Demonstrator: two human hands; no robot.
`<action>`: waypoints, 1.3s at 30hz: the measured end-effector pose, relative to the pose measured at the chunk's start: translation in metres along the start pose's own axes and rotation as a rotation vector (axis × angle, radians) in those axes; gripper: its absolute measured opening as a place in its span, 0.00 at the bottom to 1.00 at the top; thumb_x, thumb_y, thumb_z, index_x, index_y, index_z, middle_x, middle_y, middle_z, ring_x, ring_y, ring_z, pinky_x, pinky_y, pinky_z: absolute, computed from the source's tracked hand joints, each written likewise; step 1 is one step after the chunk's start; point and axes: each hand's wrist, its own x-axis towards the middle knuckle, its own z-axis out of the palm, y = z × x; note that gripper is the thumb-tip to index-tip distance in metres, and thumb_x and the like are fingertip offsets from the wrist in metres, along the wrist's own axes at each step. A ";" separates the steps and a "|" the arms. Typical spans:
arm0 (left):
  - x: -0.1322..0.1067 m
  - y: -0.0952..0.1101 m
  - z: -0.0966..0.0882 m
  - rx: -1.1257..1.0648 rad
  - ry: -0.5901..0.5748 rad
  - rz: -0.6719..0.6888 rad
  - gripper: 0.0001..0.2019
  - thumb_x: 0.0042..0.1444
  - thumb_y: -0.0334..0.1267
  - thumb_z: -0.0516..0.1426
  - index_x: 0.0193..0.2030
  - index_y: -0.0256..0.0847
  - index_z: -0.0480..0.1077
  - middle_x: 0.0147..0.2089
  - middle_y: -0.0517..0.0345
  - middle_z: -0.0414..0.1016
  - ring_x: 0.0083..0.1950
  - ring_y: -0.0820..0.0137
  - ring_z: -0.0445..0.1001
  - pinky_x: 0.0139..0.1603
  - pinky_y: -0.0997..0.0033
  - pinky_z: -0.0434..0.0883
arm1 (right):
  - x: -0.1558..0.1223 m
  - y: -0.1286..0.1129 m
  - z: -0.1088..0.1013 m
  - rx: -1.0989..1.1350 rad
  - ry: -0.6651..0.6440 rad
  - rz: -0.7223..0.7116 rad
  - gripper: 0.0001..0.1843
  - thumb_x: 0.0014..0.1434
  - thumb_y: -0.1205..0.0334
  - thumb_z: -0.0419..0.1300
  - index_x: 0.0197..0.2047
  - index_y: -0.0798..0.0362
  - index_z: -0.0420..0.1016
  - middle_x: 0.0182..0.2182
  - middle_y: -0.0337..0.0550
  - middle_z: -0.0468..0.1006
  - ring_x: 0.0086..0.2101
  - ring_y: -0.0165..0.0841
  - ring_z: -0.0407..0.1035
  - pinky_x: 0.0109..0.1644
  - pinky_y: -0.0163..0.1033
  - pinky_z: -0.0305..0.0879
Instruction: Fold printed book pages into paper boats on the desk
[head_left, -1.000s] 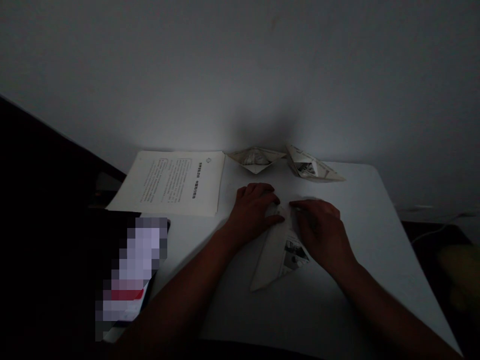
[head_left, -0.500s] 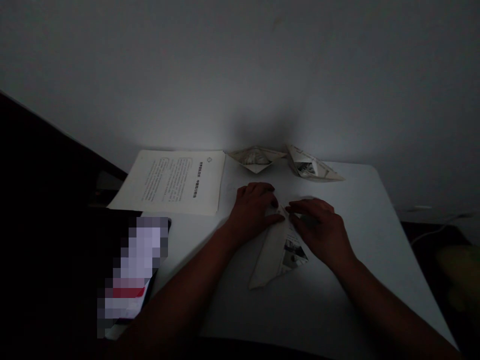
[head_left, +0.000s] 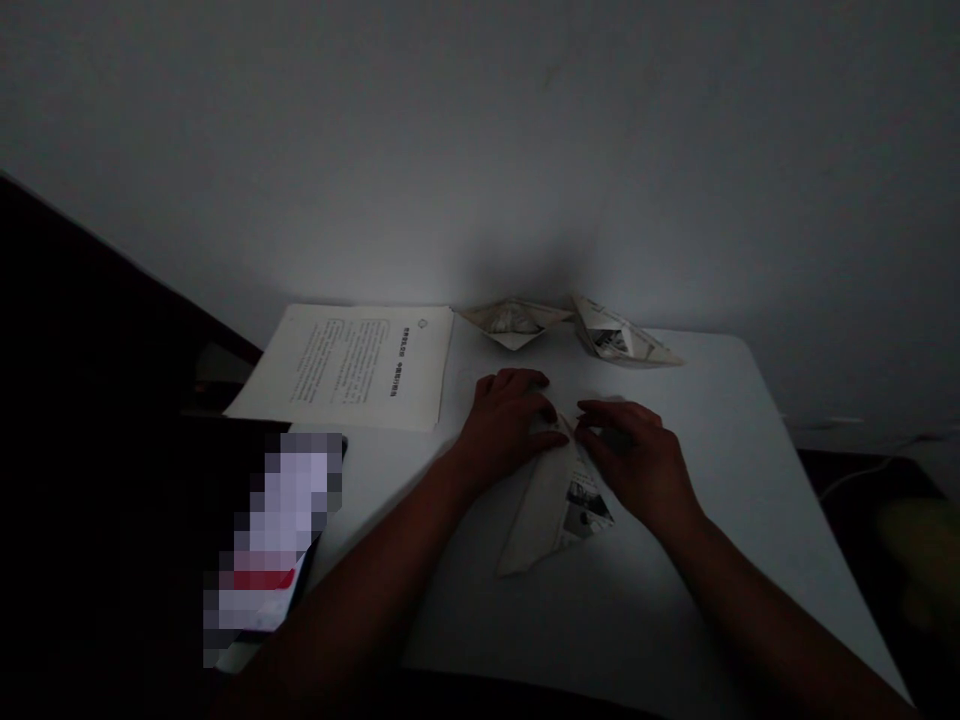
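A folded sheet of printed paper lies on the white table, shaped like a narrow triangle with a dark photo on its right flap. My left hand presses down on the paper's far left end, fingers bent and close together. My right hand rests on the far right part, its thumb and fingertips pinching the paper's top corner where the two hands meet.
Two finished paper boats stand at the table's far edge against the wall. A stack of printed sheets lies at the far left. A dark object with a blurred patch sits at the near left.
My right hand has drawn its fingers in and lifted slightly into a pinch at the paper's top corner. My left hand has stayed put. The camera has tilted slightly.
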 end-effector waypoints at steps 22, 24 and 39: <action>0.000 -0.002 -0.002 -0.025 -0.034 0.021 0.12 0.49 0.48 0.62 0.38 0.47 0.76 0.58 0.58 0.65 0.60 0.59 0.59 0.59 0.55 0.55 | 0.003 -0.004 -0.001 -0.032 -0.108 -0.099 0.20 0.56 0.66 0.59 0.53 0.48 0.69 0.40 0.39 0.80 0.43 0.39 0.70 0.53 0.51 0.58; 0.001 -0.002 -0.002 -0.027 -0.029 0.023 0.11 0.49 0.48 0.63 0.38 0.47 0.76 0.58 0.58 0.65 0.60 0.59 0.59 0.58 0.55 0.56 | 0.005 -0.003 0.000 -0.029 -0.105 -0.082 0.18 0.56 0.64 0.60 0.52 0.47 0.70 0.39 0.39 0.80 0.43 0.39 0.70 0.53 0.51 0.58; -0.001 -0.003 0.001 -0.022 0.018 0.047 0.15 0.48 0.48 0.63 0.42 0.47 0.72 0.56 0.58 0.68 0.58 0.62 0.61 0.56 0.58 0.57 | 0.011 -0.003 0.005 -0.026 -0.096 -0.027 0.18 0.53 0.62 0.63 0.48 0.46 0.72 0.37 0.37 0.81 0.41 0.38 0.72 0.53 0.51 0.59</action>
